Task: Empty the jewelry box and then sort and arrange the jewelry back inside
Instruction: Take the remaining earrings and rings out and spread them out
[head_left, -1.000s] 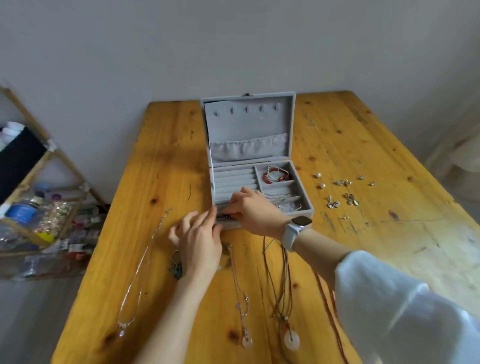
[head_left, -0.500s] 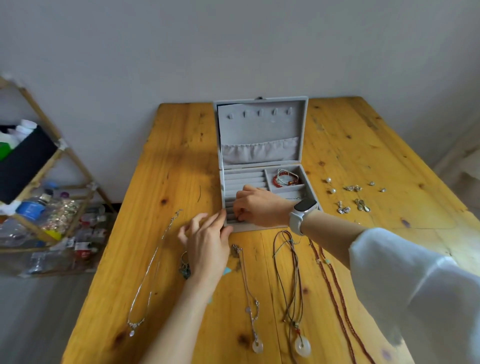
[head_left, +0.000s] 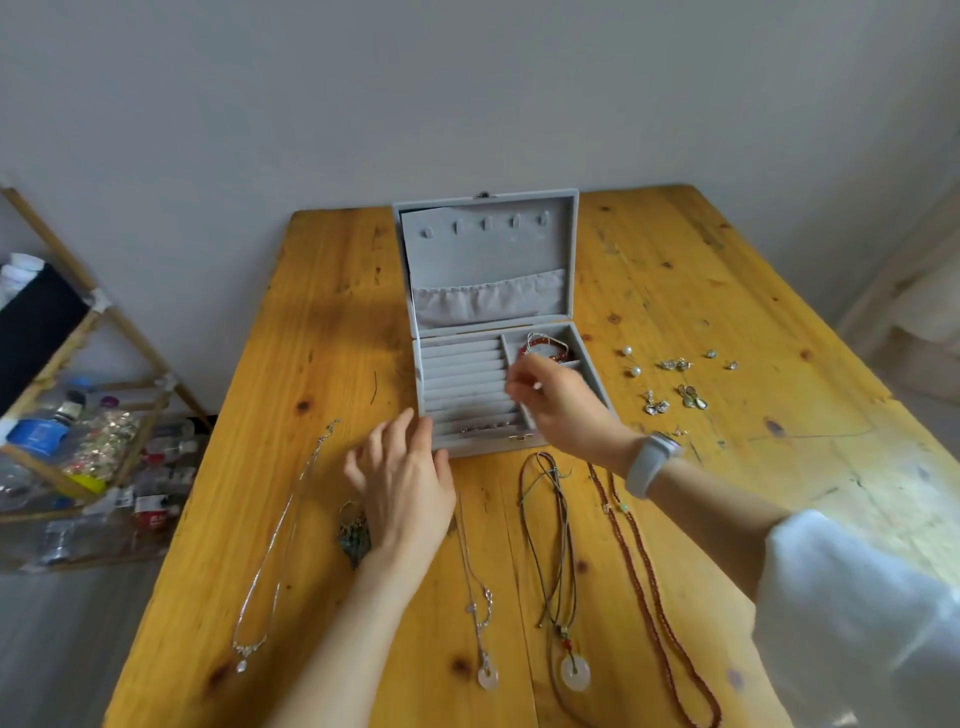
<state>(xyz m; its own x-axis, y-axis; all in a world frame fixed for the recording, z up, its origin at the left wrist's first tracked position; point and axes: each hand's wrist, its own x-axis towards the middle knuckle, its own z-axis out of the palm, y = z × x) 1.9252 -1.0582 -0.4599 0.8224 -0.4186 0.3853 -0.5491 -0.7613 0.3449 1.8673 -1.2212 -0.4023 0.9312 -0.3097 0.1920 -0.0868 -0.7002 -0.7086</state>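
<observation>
A grey velvet jewelry box (head_left: 485, 244) stands open on the wooden table (head_left: 322, 312), its lid upright. Red bead bracelets (head_left: 545, 347) lie in its back right compartment. Small rings (head_left: 483, 428) sit in the front ring roll. My left hand (head_left: 405, 483) rests with straight fingers at the box's front left corner. My right hand (head_left: 561, 405), with a watch on its wrist, hovers over the right compartments with fingers loosely curled; whether it pinches something I cannot tell. Necklaces lie in front: a silver chain (head_left: 275, 540), a ring-pendant chain (head_left: 480, 623), a cord necklace (head_left: 558, 571), a red bead strand (head_left: 649, 597).
Several earrings (head_left: 670, 379) are scattered on the table right of the box. A dark green ornament (head_left: 355, 538) lies beside my left wrist. A wooden rack (head_left: 78, 415) with bottles stands left of the table. A white wall runs behind.
My right hand has lifted out of the ring rolls and moved right, over the side compartments. My left hand stays at the box's front corner. The rings now show in the front roll.
</observation>
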